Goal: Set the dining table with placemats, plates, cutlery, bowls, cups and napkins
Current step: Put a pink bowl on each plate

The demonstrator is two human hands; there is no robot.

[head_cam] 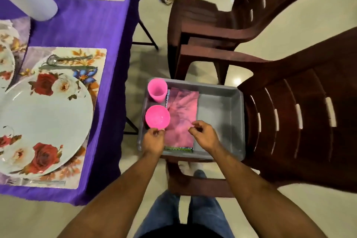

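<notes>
A grey tub (222, 102) sits on a brown chair seat and holds a pink cup (157, 91), a pink bowl (157, 117) and a pink napkin (181, 120). My left hand (153, 142) pinches the near rim of the pink bowl. Just right of it, my right hand (203, 135) hovers over the napkin with fingers curled; whether it pinches the cloth is unclear. On the purple table, a floral placemat (96, 58) carries a white rose-patterned plate (46, 123), a spoon (69, 58) and a knife (67, 67).
Two brown plastic chairs (289, 121) stand right of the table, the nearer one under the tub. A white cylindrical holder (32, 0) stands at the table's far left. More placemats and plates lie at the top and left edges. Pale tiled floor surrounds my legs.
</notes>
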